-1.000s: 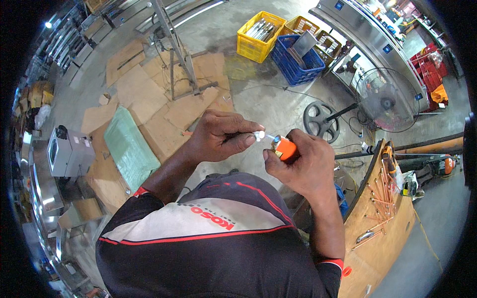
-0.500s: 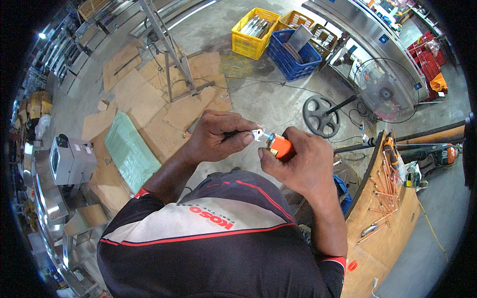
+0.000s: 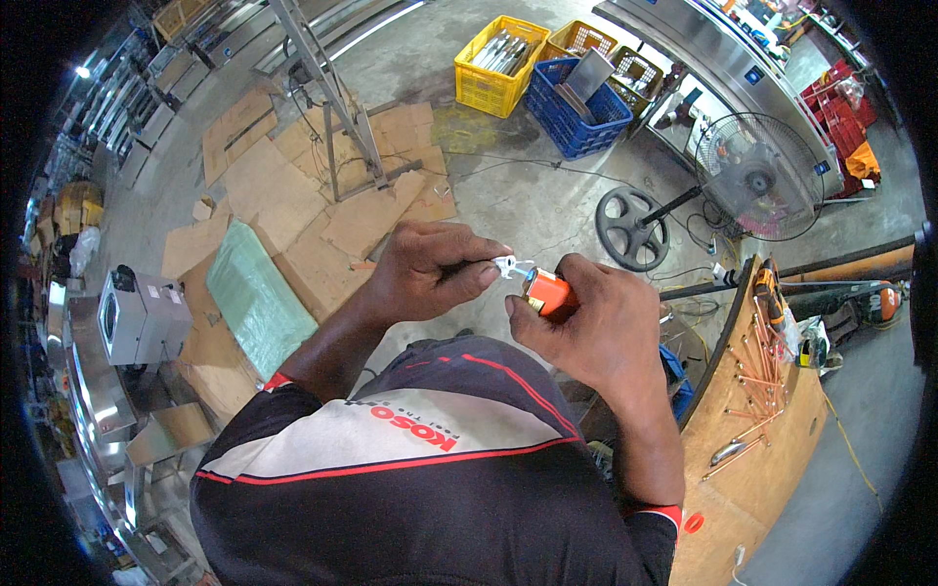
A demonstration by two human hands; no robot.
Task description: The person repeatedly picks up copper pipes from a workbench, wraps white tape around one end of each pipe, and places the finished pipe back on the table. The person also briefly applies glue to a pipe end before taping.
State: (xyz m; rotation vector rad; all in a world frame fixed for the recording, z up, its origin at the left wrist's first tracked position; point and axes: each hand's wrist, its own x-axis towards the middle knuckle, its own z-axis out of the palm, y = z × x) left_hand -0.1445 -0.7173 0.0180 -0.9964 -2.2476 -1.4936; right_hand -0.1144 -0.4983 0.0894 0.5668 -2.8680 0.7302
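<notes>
In front of my chest, my left hand (image 3: pixel 435 273) pinches a small white fitting (image 3: pixel 505 265) between thumb and fingertips. Its far end sticks out toward my other hand. My right hand (image 3: pixel 606 311) is wrapped round a small orange container (image 3: pixel 550 292) with a yellowish patch at one end. A short pale blue tip (image 3: pixel 526 273) points from the container toward the white fitting. The two lie very close; whether they touch, I cannot tell. My fingers hide much of the container.
A wooden bench (image 3: pixel 752 488) at my right carries several copper-coloured rods (image 3: pixel 757 366) and an orange-black tool (image 3: pixel 769 293). A pedestal fan (image 3: pixel 757 181) stands beyond. Yellow (image 3: pixel 501 68) and blue crates (image 3: pixel 576 112) sit at the back. Cardboard sheets (image 3: pixel 269 190) cover floor at left, near a grey box (image 3: pixel 145 317).
The orange container has tilted and shifted slightly left with my right hand. My left hand has barely moved, still pinching the white fitting.
</notes>
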